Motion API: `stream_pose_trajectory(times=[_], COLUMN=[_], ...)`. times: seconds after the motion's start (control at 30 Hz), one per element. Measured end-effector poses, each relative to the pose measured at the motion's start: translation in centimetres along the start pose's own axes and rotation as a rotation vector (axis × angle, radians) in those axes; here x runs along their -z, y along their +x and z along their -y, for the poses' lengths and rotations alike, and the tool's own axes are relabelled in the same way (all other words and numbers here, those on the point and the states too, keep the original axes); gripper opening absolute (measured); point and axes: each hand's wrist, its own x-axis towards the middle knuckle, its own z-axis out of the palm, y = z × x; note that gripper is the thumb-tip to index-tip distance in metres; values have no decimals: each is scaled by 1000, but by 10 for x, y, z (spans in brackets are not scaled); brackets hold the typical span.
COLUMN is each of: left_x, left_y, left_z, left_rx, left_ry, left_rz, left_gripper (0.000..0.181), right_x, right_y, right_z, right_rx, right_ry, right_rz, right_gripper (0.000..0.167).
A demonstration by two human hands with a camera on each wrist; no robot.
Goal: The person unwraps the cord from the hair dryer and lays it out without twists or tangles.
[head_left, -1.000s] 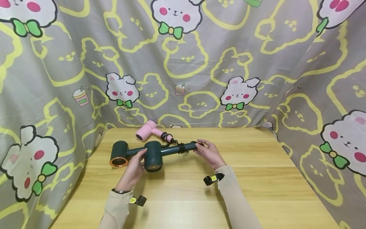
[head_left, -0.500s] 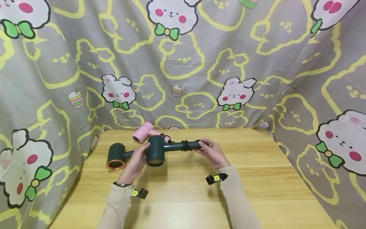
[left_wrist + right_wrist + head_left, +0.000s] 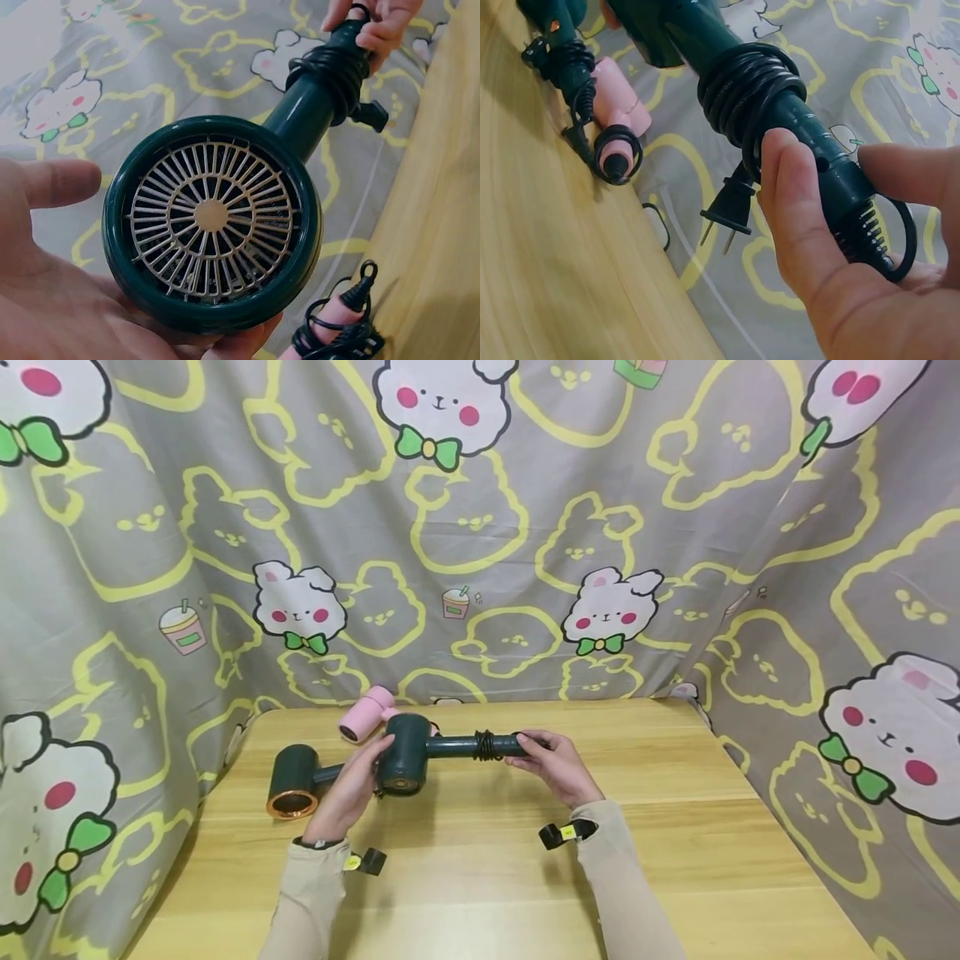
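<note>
A dark green hair dryer [image 3: 405, 753] is held up above the table, its handle pointing right and nearly level. My left hand [image 3: 347, 800] grips its barrel, thumb on one side and fingers curled beneath. The round intake grille [image 3: 212, 217] faces the left wrist camera. My right hand [image 3: 561, 768] pinches the handle's end between thumb and fingers. A black cord [image 3: 750, 90] is wound round that handle, and its two-pin plug [image 3: 729, 202] hangs down. Behind my left hand, partly hidden, lies a second green hair dryer [image 3: 294, 772] with a copper-coloured rim.
A pink hair dryer [image 3: 363, 717] lies at the back left of the wooden table [image 3: 675, 827], partly covered by the held dryer; its cord is wrapped round its handle. A patterned cloth [image 3: 495, 552] hangs behind the table and along both sides.
The held hair dryer has risen, and its handle has gone from slanted to nearly level. It now hides more of the pink dryer. The head view has shifted slightly.
</note>
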Motion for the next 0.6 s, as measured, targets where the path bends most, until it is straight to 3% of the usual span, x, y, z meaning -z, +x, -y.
stream_pose_trajectory(times=[0.37,0.5,0.6], left_x=[2,7,14], left_y=[10,6,2], left_z=[4,3,4], left_rx=[8,-2,-46], left_ry=[178,341,505], left_rz=[49,65,69], left_gripper=[74,82,87], right_x=[5,3,1], right_y=[-5,-5,-4], right_z=[0,-1,-1], right_rx=[62,64,68], right_ry=[36,61,72], right_rz=[-67,-69,-67], right_gripper=[45,46,46])
